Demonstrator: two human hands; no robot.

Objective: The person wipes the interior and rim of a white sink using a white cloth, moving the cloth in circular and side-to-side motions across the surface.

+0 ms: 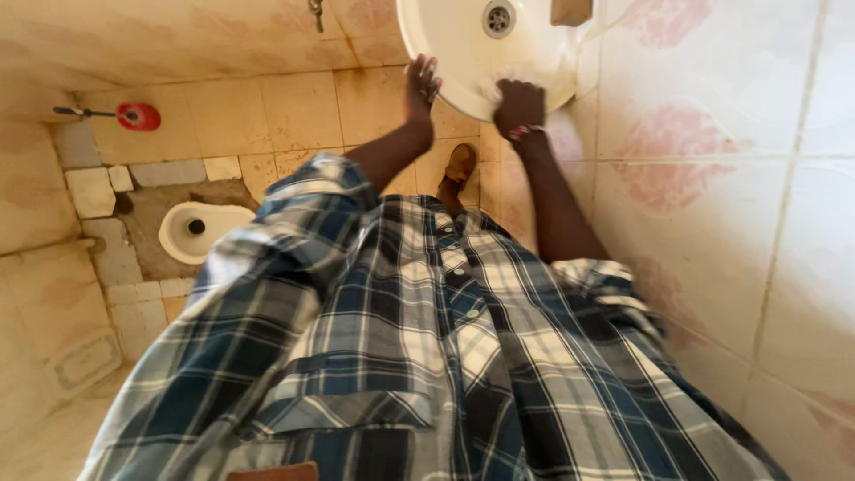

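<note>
At the top centre of the frame we see a round white ceramic wash basin (463,53) with a metal drain (498,17) near its upper edge, and both of our hands are at its near rim. Our right hand (519,105) is curled into a fist inside the bowl, pressing down on something pale; we cannot tell whether it is a cloth, a sponge or foam, because the fingers cover most of it. A thin band (525,133) circles that wrist. Our left hand (421,85) rests on the rim just to the left, fingers bent loosely over the edge, gripping nothing we can make out.

The basin sits hard against the pink-patterned glossy wall tiles (712,178) on the right of the frame, so there is no room on that side; the open space lies to the left, over the stained beige floor tiles (294,111). Below the basin, a brown sandal (459,167) shows on the floor between our forearms.

Farther out, at middle left, a white squat toilet pan (196,230) is set in a raised tiled step, and a red-headed toilet brush (134,116) lies by the wall at upper left.

Our blue and white plaid shirt (427,356) fills the lower half of the frame and hides the floor beneath us. The basin's far side and a brownish block (571,11) on it are cut off by the top edge.
</note>
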